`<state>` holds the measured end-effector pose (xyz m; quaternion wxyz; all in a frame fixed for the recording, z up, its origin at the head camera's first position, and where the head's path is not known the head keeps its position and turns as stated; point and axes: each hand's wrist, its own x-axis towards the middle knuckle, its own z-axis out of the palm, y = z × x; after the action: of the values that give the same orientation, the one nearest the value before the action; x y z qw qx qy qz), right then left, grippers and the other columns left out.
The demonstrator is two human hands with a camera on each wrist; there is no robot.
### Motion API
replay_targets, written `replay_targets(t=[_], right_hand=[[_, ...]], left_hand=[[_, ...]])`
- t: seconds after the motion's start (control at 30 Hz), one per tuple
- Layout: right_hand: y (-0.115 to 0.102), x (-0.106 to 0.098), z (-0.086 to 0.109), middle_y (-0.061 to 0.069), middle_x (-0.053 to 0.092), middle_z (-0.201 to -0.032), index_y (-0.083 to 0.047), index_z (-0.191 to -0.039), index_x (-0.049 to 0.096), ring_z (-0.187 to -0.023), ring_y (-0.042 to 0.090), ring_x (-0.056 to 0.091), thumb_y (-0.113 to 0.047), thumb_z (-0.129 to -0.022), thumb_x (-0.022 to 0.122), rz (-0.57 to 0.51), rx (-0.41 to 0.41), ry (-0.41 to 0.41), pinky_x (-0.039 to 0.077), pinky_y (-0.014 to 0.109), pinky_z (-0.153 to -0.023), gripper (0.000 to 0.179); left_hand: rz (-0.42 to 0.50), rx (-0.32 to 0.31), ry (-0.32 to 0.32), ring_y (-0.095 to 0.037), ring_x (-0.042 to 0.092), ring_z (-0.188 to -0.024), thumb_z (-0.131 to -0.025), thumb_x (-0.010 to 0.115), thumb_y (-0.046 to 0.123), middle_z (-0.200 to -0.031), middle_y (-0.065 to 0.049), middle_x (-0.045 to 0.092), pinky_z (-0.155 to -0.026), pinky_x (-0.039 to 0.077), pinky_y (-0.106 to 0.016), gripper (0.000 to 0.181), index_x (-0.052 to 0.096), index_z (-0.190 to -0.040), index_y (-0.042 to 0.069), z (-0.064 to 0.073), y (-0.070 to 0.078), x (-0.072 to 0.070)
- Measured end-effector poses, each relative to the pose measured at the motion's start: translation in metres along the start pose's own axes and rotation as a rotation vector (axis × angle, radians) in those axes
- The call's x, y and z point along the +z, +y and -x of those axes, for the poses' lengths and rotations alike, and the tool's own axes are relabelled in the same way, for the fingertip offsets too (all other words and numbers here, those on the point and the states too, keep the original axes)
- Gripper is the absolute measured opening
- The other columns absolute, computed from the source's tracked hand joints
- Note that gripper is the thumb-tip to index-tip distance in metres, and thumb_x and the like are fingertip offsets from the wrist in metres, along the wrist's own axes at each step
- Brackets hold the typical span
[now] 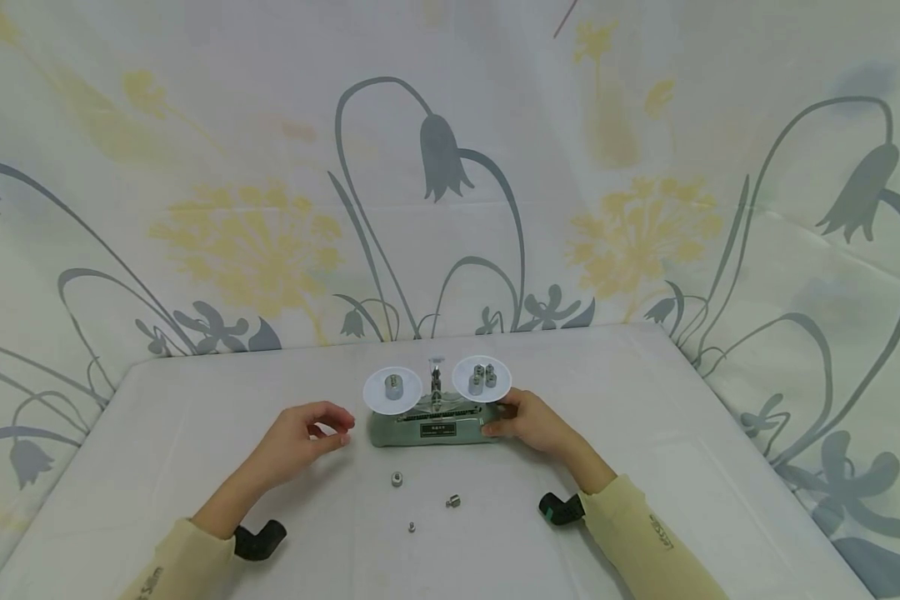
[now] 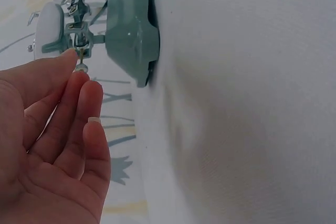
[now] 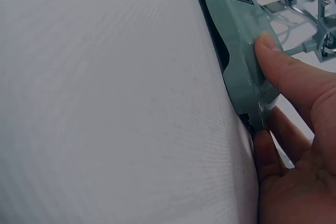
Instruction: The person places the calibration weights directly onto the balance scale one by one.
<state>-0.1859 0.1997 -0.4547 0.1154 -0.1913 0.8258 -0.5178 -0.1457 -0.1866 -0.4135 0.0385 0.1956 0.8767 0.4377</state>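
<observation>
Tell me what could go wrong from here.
The right hand grips the green balance base; a jolt might topple the three weights on the right pan. The left hand, near the left pan, could bump it. The loose weight lying on its side might roll if knocked.

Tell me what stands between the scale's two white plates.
In the head view, a slim metal post of the green scale stands between the left plate and the right plate.

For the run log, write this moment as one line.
left hand: beside balance; right hand: grips its right end; left pan: one weight; right pan: three weights; table: loose weights
</observation>
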Motion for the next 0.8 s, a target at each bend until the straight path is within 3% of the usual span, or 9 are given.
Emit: replay_targets(t=[0.8], right_hand=[[-0.002, -0.001, -0.001, 0.007, 0.064, -0.122, -0.005, -0.125, 0.066, -0.119, 0.027, 0.055, -0.014, -0.081, 0.083, 0.007, -0.001, -0.008, 0.04, 0.05, -0.108, 0.048]], left_hand=[[0.093, 0.098, -0.145, -0.019, 0.066, -0.094, -0.086, 0.077, 0.011, -0.103, -0.004, 0.072, -0.077, 0.052, -0.029, 0.022, 0.071, -0.107, 0.006, -0.006, -0.002, 0.037]])
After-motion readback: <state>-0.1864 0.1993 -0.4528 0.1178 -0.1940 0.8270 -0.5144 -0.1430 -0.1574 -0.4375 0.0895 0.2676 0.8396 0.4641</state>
